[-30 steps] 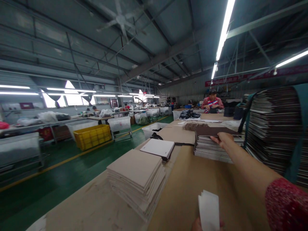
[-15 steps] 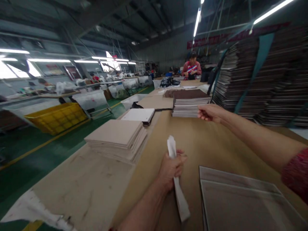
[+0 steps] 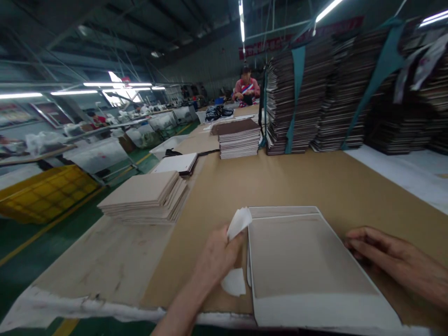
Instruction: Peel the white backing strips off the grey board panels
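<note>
The left hand [image 3: 217,256] is pinching a white paper strip [image 3: 238,224] just left of the shallow grey box tray [image 3: 304,261] lying on the near desk [image 3: 315,182]. The right hand [image 3: 395,261], fingers loosely spread, is touching the tray's right edge.

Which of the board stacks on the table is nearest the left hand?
The tan board stack, just ahead and left of the left hand. The white-topped stack and the dark-topped stack lie farther up the table.

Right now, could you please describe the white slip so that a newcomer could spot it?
On the brown cardboard-covered table, find the shallow grey tray at the near edge. The white slip is pinched in the left hand beside the tray's left wall, the only loose, curling paper there.
</note>
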{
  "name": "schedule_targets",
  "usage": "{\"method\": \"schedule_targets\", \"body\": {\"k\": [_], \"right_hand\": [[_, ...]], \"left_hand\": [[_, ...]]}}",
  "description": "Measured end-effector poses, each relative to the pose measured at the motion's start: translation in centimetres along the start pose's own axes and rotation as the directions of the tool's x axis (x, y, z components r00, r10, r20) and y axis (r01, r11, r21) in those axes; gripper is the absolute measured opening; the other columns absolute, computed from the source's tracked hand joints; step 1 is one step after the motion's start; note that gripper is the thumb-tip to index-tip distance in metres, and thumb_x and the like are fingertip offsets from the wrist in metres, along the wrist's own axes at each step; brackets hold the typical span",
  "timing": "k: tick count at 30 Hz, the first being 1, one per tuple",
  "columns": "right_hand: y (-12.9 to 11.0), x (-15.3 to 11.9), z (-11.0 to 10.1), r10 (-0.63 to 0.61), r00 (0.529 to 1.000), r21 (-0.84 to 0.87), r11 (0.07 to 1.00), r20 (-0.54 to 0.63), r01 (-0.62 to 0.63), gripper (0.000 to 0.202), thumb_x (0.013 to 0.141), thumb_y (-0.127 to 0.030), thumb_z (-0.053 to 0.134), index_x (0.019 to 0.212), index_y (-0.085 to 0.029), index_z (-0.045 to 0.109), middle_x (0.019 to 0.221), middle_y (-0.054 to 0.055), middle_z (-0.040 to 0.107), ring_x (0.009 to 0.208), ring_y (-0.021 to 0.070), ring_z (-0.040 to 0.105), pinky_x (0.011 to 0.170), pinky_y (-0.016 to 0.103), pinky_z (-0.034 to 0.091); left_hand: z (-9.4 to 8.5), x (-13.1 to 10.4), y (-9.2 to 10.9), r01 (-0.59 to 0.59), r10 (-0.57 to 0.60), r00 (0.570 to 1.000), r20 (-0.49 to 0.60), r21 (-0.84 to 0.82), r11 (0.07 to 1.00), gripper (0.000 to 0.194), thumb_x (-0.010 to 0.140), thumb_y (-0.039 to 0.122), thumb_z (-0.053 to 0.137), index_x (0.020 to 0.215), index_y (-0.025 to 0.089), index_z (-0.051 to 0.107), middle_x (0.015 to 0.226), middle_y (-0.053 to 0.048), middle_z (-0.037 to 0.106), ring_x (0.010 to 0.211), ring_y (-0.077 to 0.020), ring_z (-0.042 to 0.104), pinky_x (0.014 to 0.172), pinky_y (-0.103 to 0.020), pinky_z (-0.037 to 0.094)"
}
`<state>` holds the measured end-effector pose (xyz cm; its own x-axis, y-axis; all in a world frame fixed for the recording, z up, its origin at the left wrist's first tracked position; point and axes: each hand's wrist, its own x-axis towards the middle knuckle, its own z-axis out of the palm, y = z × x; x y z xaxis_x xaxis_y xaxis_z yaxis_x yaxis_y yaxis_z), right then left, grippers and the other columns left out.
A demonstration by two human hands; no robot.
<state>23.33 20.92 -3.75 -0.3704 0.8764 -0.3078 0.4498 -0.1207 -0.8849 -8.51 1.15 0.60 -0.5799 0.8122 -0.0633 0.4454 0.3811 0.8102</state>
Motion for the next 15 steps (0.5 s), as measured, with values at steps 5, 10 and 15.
{"method": "schedule_targets", "body": {"k": [5,10,15], "right_hand": [[1.1,-1.8,0.6,-0.174,0.977,-0.220,0.965,-0.121,0.145,0.045,0.051,-0.070,0.077,0.080,-0.036,0.080,0.090,0.007,0.079,0.086,0.0352,0.070,0.079,0.046,0.059],[1.4,-2.3,2.0,-0.245,0.965,-0.195,0.955,-0.096,0.223,0.043,0.058,-0.069,0.071,0.082,-0.034,0.080,0.094,0.006,0.081,0.091,0.0352,0.072,0.081,0.045,0.058],[2.7,-2.8,1.7,-0.231,0.972,-0.126,0.967,-0.050,0.223,0.045,0.066,-0.072,0.068,0.085,-0.032,0.079,0.092,0.005,0.080,0.086,0.0309,0.075,0.076,0.039,0.063]], "left_hand": [[1.1,-4.9,0.3,0.027,-0.035,0.998,0.043,0.171,0.985,0.027,0.097,0.038,0.056,0.092,0.019,0.076,0.083,-0.010,0.077,0.080,-0.0280,0.070,0.073,-0.033,0.042],[2.0,-6.3,0.2,0.085,-0.097,0.992,0.076,0.144,0.986,0.038,0.096,0.038,0.055,0.115,0.015,0.078,0.101,-0.014,0.081,0.096,-0.0339,0.074,0.083,-0.037,0.047],[2.0,-7.1,0.3,0.105,-0.114,0.991,0.067,0.123,0.987,0.035,0.096,0.041,0.056,0.104,0.017,0.080,0.091,-0.010,0.080,0.087,-0.0314,0.072,0.081,-0.035,0.048]]}}
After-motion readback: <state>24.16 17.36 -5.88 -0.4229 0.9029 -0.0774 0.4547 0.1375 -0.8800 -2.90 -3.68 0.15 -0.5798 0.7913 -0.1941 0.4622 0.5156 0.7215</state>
